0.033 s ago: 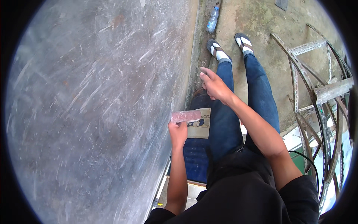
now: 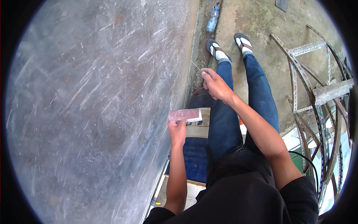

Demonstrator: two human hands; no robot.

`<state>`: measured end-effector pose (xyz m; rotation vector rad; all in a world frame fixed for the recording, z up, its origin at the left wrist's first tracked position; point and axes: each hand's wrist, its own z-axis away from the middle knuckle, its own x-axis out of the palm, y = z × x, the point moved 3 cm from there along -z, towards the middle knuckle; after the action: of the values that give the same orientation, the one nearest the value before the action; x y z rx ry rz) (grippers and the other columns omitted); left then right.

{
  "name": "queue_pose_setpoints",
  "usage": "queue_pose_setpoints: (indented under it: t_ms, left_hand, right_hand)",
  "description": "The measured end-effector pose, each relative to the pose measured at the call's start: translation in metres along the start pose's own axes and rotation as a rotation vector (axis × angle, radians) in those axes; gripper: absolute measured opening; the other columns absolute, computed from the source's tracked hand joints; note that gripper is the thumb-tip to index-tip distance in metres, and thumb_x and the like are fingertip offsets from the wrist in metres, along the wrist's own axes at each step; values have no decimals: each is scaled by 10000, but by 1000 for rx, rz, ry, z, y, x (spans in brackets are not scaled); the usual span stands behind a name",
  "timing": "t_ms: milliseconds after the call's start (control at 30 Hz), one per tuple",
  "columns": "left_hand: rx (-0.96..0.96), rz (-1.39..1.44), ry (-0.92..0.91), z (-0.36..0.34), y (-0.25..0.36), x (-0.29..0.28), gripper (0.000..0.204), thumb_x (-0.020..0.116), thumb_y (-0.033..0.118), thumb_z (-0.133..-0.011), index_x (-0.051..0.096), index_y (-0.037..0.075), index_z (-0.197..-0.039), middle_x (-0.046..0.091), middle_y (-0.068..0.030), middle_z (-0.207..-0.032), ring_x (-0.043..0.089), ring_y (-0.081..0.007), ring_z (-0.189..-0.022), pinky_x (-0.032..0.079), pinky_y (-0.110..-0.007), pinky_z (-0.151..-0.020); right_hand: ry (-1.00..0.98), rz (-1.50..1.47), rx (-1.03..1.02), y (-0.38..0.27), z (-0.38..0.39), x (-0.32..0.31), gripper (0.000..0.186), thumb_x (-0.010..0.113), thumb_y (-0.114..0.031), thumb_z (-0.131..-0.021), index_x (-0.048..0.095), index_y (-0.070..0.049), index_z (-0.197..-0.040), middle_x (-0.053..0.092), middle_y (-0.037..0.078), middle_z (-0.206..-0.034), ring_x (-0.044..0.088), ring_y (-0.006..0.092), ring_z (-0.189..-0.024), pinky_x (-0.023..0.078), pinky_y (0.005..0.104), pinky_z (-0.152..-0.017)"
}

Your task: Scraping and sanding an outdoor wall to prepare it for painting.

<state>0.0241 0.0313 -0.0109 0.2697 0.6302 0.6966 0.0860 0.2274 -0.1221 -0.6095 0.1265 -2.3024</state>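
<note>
My left hand (image 2: 177, 131) is raised next to a big scratched grey metal sheet (image 2: 93, 112) and grips a small clear pinkish rectangular packet (image 2: 185, 115) by its lower edge. My right hand (image 2: 216, 86) is stretched forward over my knee, its fingers pinched on a thin pale rod (image 2: 195, 65) that points toward the sheet's edge. The hands are apart, the right one farther forward. Beneath them stands a dark blue drum (image 2: 197, 153) with a tan label.
My legs in blue jeans and sandals (image 2: 218, 50) stand on a concrete floor (image 2: 261, 22). A plastic bottle (image 2: 212, 19) lies by the base of the sheet. A rusty metal frame of bent bars and angle pieces (image 2: 317, 93) fills the right side.
</note>
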Motion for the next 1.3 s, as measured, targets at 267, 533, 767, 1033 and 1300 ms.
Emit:
queue_pose_setpoints:
  t_ms: [267, 533, 767, 1033, 1300]
  left_hand:
    - [-99, 1010, -165, 15, 24, 76, 264, 555, 131, -954, 591, 53, -1203, 601, -110, -1260, 512, -318, -1261, 361, -495, -1097]
    - [-11, 737, 26, 15, 7, 112, 172, 585, 18, -956, 634, -41, -1109, 663, -90, -1100, 645, -176, -998, 516, -304, -860]
    - [151, 241, 280, 20, 8, 61, 118, 597, 12, -894, 694, -23, -952, 687, -65, -937, 589, -107, -744, 443, -272, -644]
    - [724, -651, 93, 58, 65, 42, 169, 624, 103, -906, 688, 19, -1039, 638, -138, -1295, 650, -327, -1052, 429, -399, -876]
    - [330, -738, -205, 125, 125, -64, 302, 547, -4, -970, 647, 40, -1251, 702, -104, -1167, 642, -127, -816, 483, -239, -688]
  right_hand:
    - [-229, 520, -347, 12, 58, -9, 358, 417, -275, -992, 431, -28, -1252, 658, 321, -932, 617, 502, -944, 465, 537, -864]
    - [-168, 554, -350, 42, 75, -20, 401, 533, -267, -950, 481, 25, -1221, 648, 260, -846, 648, 425, -817, 504, 483, -811]
    - [77, 422, -386, -9, 126, -12, 469, 669, -391, -917, 618, 37, -1101, 590, 121, -747, 598, 204, -674, 496, 328, -656]
    - [-289, -656, 310, 15, 95, 33, 342, 677, -368, -930, 584, -49, -1016, 617, 37, -860, 602, 123, -743, 484, 277, -657]
    - [-35, -479, -59, 10, 25, 22, 213, 589, -188, -960, 536, -60, -1122, 618, 64, -966, 627, 174, -834, 519, 349, -750]
